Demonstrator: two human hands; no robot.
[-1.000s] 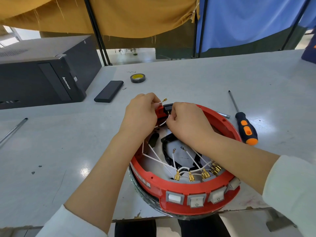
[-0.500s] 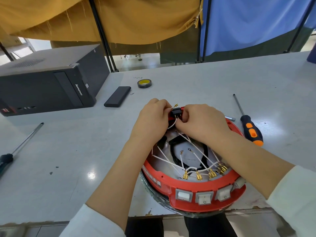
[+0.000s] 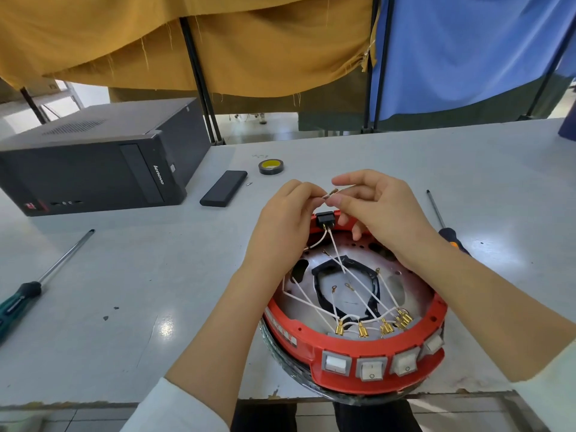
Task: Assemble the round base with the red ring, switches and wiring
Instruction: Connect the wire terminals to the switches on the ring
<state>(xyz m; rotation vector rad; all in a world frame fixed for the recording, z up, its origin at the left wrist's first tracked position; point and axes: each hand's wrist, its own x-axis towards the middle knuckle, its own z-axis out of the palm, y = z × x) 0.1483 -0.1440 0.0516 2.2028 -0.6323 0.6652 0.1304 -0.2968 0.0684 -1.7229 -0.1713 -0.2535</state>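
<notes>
From the head view, my left hand point(image 3: 288, 213) and right hand point(image 3: 378, 210) meet above the far rim of the red ring point(image 3: 358, 347), which sits on the round base point(image 3: 280, 353) at the near edge of the table point(image 3: 156, 275). Both hands pinch a small brass terminal point(image 3: 331, 193) on a white wire, left fingers curled around one end, right thumb and forefinger closing on the other, the remaining right fingers loosely spread.

Just below it sits the black switch point(image 3: 325, 220) set in the far rim, with two white wires point(image 3: 338, 257) already on its tabs. I judge the job is to push this terminal onto a free tab: I should line it up square, hold the metal rather than the wire, and brace the switch so it does not pop out of the ring.

Readable writing: "lenovo" on the black computer case point(image 3: 103, 169). The row of white rocker switches point(image 3: 371, 367) at the front shows O and I marks. White lettering on the ring's left side is too blurred to read.
</notes>
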